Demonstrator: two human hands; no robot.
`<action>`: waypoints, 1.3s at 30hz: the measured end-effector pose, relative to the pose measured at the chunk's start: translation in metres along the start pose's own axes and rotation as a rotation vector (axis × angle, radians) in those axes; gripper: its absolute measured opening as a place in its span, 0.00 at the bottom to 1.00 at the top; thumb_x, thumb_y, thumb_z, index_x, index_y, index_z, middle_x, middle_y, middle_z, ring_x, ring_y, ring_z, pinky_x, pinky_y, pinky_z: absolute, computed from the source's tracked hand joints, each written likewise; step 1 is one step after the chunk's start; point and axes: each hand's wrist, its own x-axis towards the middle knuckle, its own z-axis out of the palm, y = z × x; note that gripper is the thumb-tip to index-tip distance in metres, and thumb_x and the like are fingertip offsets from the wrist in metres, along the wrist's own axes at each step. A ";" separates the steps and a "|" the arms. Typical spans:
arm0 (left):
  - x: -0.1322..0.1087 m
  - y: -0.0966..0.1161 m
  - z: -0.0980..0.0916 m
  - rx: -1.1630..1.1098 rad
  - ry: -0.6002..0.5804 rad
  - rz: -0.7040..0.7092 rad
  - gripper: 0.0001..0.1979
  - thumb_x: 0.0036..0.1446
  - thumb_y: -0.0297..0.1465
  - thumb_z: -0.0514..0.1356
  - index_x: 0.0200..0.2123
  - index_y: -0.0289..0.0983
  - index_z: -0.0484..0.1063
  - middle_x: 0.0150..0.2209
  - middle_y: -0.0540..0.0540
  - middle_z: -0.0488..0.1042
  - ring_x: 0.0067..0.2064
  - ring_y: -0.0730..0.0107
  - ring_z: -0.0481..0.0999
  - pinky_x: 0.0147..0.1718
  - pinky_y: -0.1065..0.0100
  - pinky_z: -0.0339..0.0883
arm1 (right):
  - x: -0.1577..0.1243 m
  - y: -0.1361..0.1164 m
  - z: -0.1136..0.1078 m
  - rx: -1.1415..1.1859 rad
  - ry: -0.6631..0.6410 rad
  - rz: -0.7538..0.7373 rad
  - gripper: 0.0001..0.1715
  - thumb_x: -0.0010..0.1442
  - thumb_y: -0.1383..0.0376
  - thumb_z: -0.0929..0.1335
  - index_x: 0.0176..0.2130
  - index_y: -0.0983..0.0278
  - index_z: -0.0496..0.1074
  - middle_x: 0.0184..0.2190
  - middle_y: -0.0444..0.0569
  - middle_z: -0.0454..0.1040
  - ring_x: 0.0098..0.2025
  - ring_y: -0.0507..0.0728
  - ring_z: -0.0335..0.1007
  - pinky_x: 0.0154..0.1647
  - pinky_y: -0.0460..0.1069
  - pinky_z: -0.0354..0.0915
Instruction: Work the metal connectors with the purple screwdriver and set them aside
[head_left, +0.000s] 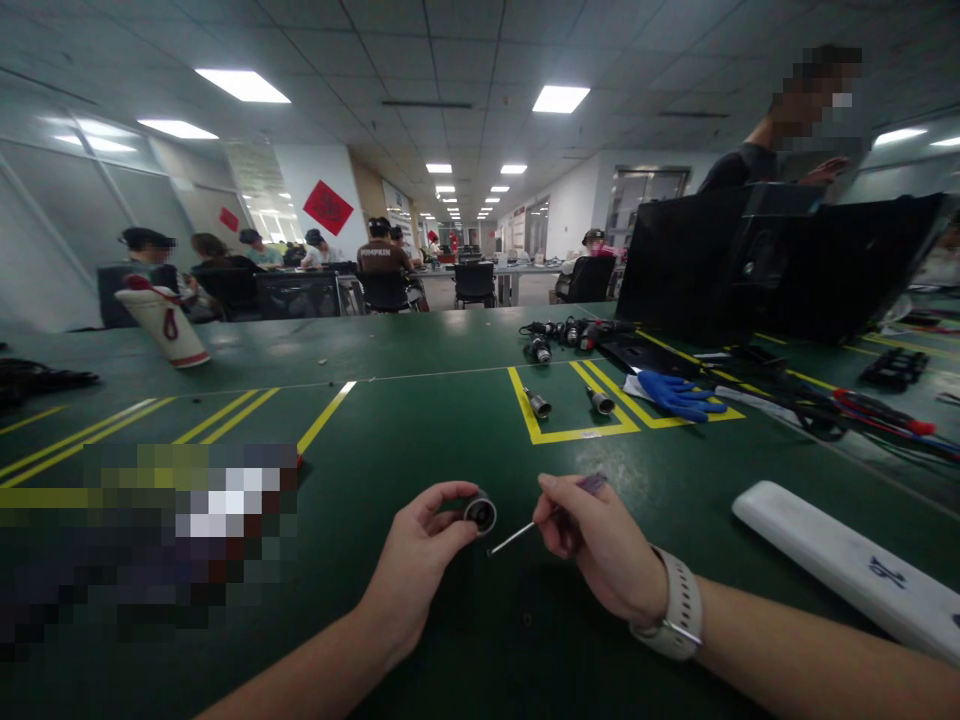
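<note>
Between the thumb and fingers of my left hand (427,545) is a round metal connector (481,515), its hollow end turned towards me. My right hand (589,530) is closed around the purple handle of a screwdriver (513,539). The thin shaft points down and left, its tip just below and right of the connector, apart from it. A tiny dark piece (527,620) lies on the green table below my hands. Two more metal connectors, one on the left (538,403) and one on the right (600,401), lie inside a yellow taped box ahead.
Cabled connectors (538,348) lie behind the taped box. A blue glove (679,395) is to its right, near black monitors (675,260). A long white case (847,560) lies at right, a paper cup (166,322) at far left. A person (780,130) stands behind the monitors.
</note>
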 end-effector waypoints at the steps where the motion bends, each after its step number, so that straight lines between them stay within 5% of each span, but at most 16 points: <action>1: 0.000 0.000 0.000 0.001 0.003 -0.007 0.15 0.48 0.24 0.60 0.42 0.36 0.70 0.37 0.46 0.78 0.41 0.66 0.76 0.43 0.65 0.67 | -0.002 -0.002 0.000 -0.001 -0.001 -0.056 0.20 0.57 0.55 0.64 0.22 0.67 0.68 0.14 0.41 0.63 0.18 0.47 0.59 0.19 0.43 0.54; 7: -0.002 -0.001 0.002 -0.028 -0.003 0.041 0.15 0.46 0.23 0.61 0.41 0.34 0.72 0.38 0.45 0.79 0.42 0.64 0.76 0.45 0.64 0.67 | -0.018 -0.010 0.000 -0.470 -0.121 -0.502 0.17 0.61 0.62 0.61 0.26 0.67 0.71 0.21 0.46 0.70 0.25 0.50 0.66 0.27 0.46 0.61; 12: -0.003 -0.001 0.004 -0.033 -0.008 0.086 0.12 0.46 0.23 0.61 0.37 0.35 0.73 0.42 0.44 0.77 0.43 0.63 0.76 0.44 0.64 0.69 | -0.021 -0.008 0.004 -0.652 -0.122 -0.703 0.15 0.61 0.67 0.61 0.25 0.66 0.70 0.22 0.47 0.71 0.26 0.52 0.66 0.30 0.47 0.62; 27: -0.003 0.000 0.009 0.076 0.084 0.206 0.09 0.41 0.26 0.61 0.30 0.35 0.77 0.40 0.43 0.79 0.41 0.61 0.77 0.42 0.63 0.71 | -0.027 -0.009 0.006 -0.881 -0.271 -0.904 0.09 0.59 0.72 0.61 0.32 0.66 0.70 0.26 0.50 0.71 0.29 0.53 0.65 0.30 0.48 0.61; 39: -0.004 0.001 0.010 0.102 0.064 0.210 0.10 0.41 0.26 0.60 0.31 0.35 0.77 0.39 0.44 0.79 0.40 0.62 0.78 0.42 0.64 0.71 | -0.025 -0.008 0.007 -0.883 -0.251 -0.927 0.09 0.59 0.72 0.61 0.31 0.66 0.69 0.24 0.49 0.71 0.27 0.53 0.65 0.29 0.47 0.60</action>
